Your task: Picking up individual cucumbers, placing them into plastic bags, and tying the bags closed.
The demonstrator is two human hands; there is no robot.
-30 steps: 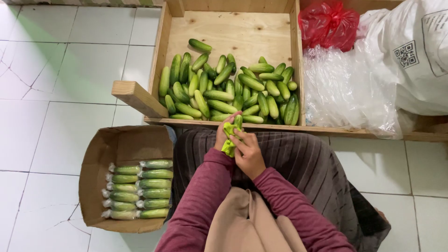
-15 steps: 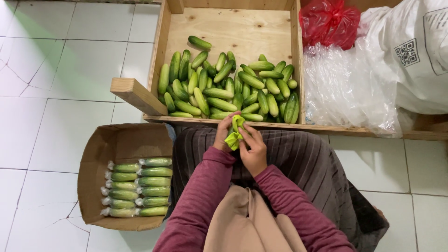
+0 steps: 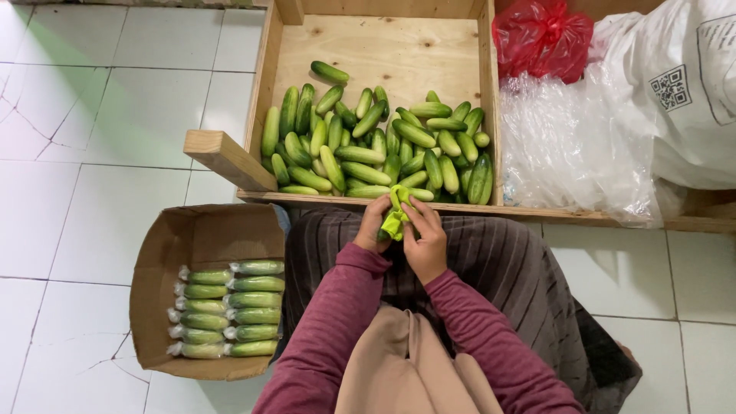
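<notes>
Green and slick, the cucumber (image 3: pixel 395 217) sits pinched between your two hands just this side of the wooden crate (image 3: pixel 264 100). Your left hand (image 3: pixel 373 224) has its fingers closed round its lower end; your right hand (image 3: pixel 426 239) grips its upper part. If the thin wrap bunches under your fingers, it could tear, or the cucumber could slip onto your lap, away from the cardboard box (image 3: pixel 153 268) left of the crate.

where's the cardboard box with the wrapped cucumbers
In the head view the cardboard box sits on the tiled floor at lower left, beside the person's left knee, below the wooden crate.
</notes>
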